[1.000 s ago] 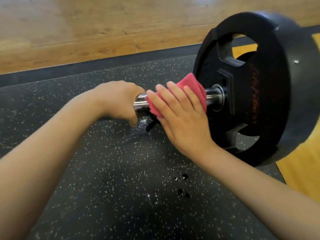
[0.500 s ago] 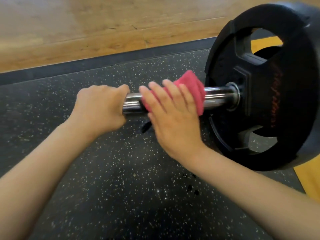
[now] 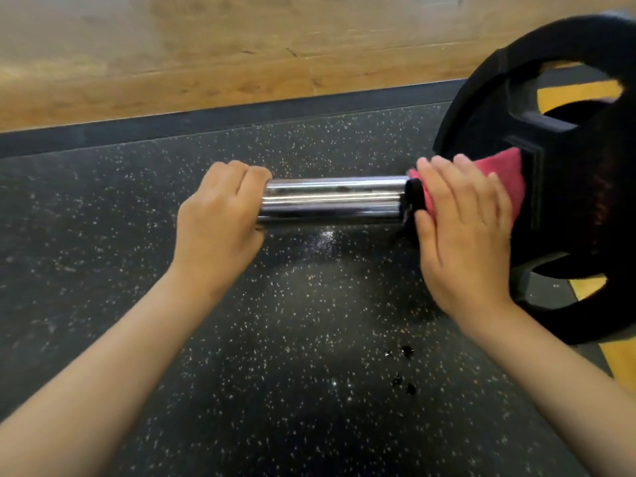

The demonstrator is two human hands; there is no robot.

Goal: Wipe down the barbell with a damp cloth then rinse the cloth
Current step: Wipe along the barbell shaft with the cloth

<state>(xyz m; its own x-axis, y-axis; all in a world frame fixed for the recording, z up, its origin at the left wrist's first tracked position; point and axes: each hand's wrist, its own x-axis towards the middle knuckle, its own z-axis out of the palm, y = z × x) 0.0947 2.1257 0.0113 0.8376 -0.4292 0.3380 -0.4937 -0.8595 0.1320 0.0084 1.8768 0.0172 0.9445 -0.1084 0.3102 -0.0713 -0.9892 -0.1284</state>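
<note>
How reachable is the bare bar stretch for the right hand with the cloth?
Probably yes. The right hand wraps the cloth round the bar beside the plate. The shiny stretch to its left lies bare up to the left hand, which grips the bar and would stop the slide.

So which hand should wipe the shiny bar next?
Right, probably. The right hand holds the pink cloth around the barbell beside the weight plate; the left hand only grips bare metal, steadying it.
</note>
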